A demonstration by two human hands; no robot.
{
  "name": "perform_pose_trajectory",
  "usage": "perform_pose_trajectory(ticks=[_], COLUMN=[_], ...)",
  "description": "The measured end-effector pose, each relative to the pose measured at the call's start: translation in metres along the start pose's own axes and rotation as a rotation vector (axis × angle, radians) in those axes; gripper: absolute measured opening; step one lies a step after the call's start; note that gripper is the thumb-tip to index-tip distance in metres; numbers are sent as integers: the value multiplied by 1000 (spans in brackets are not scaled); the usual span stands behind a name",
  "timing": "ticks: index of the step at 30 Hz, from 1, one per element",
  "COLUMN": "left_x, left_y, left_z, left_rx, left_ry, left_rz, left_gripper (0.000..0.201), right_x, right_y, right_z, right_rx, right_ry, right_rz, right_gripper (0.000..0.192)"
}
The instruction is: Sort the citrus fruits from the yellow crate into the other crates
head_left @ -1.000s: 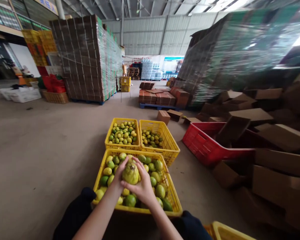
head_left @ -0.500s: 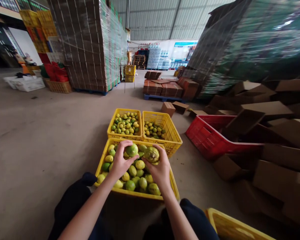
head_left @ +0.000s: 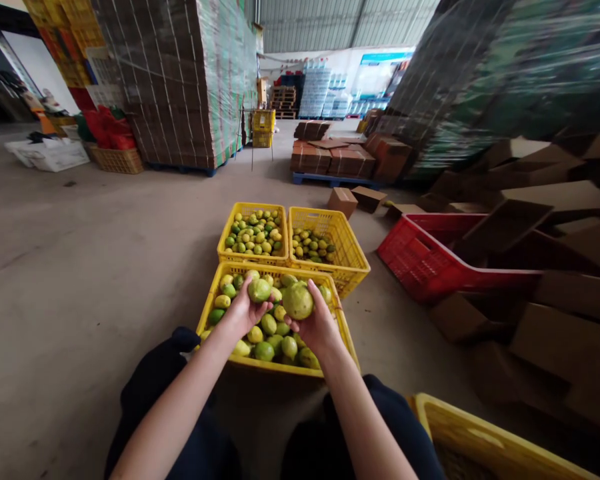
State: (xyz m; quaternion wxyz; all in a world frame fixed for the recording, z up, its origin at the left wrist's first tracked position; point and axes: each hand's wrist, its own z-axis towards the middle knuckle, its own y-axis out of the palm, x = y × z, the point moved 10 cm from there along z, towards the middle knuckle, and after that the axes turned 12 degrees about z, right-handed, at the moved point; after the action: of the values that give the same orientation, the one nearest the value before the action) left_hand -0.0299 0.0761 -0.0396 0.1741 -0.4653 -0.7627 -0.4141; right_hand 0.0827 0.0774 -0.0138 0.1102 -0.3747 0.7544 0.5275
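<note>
A yellow plastic crate (head_left: 211, 300) full of green and yellow fruit stands on the floor between my knees. My left hand (head_left: 241, 313) holds a small green fruit (head_left: 259, 290) above it. My right hand (head_left: 319, 325) holds a larger yellow-green fruit (head_left: 297, 301) beside the first. Both hands hover over the crate's far half, close together.
Two more yellow crates stand just beyond, the left crate (head_left: 223, 241) fuller than the right crate (head_left: 354, 252). A red crate (head_left: 415, 263) and many loose cardboard boxes (head_left: 555, 320) lie to the right. Another yellow crate (head_left: 485, 440) sits at my right knee. Wrapped pallet stacks (head_left: 180, 80) rise behind.
One second ago both hands held one large fruit together. Since then the left hand has picked up a second, smaller fruit, and the right keeps the large one, turned over.
</note>
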Motion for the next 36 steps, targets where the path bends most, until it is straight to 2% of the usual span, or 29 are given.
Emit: perform_pose_trajectory(ticks=[2,4,8,10,14,18,21,25,31,36], left_x=[-7,-10,4,13,20,15,13,14,7,1], left_y=[2,1,2,6,10,2,0,-4,-8,-8], left_z=[0,0,-2,-4,-7,-5,-6,-9,-4,-1], left_rx=[-7,3,-10,-66,-161,-104,-83,-61,-34,-50], left_ry=[-53,-61,53,125,167,146,125,116,89,70], left_rz=[-41,-39,-49,-86,-126,-158,-184,-152,-102,-188], left_gripper=[48,49,39,29,26,28,34,24,43,35], right_x=[12,15,10,5,-1,1,4,11,17,18], right_y=[-1,0,4,5,6,-5,-9,-10,-5,1], right_z=[1,1,0,1,4,9,12,14,14,15], right_rx=[21,17,-32,-56,-68,49,89,102,78,45], right_ry=[118,154,122,91,20,-9,-31,-12,5,7], right_rz=[96,159,197,191,183,220,252,245,246,245], right_gripper=[38,38,25,19,17,17,18,18,13,20])
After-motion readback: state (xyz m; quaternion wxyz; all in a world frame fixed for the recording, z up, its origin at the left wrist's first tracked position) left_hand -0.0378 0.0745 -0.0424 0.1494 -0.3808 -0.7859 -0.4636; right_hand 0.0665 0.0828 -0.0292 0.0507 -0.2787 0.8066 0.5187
